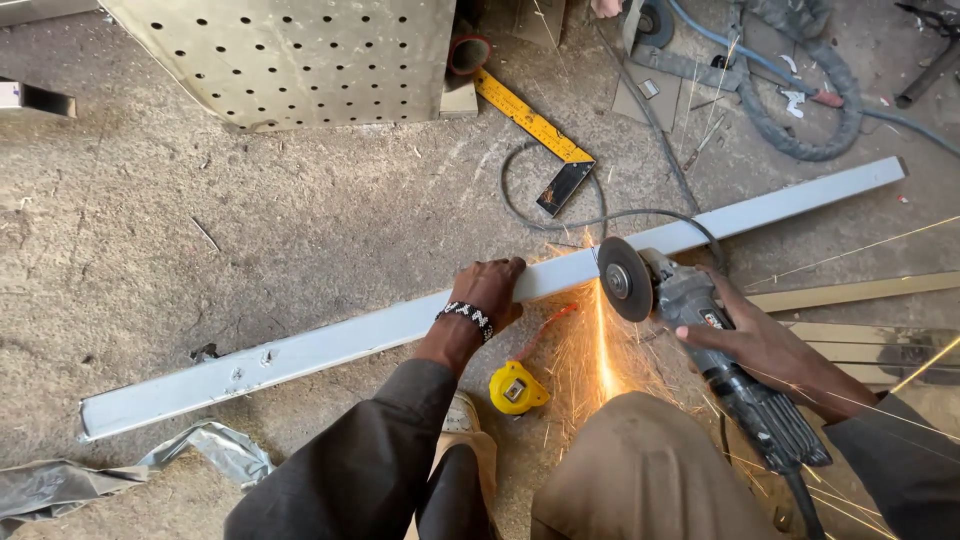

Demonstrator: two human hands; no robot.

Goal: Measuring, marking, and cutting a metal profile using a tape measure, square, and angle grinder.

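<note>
rough concrete floor point(300, 230) with workshop clutter all over. a long pale metal tube point(330, 345) lies diagonally across it. left hand point(490, 290) is pressed down flat on the tube, fingers curled over its far edge. right hand point(765, 345) is wrapped tight around an angle grinder point(700, 320), its disc point(624, 279) biting into the tube just beside the left hand, sparks flying. yellow tape measure point(517, 388) sits near the knee, yellow square point(535, 135) lies further back.

yellow tape measure point(518, 388), yellow square ruler point(535, 130), perforated metal sheet point(300, 55), hose point(800, 100)
</note>
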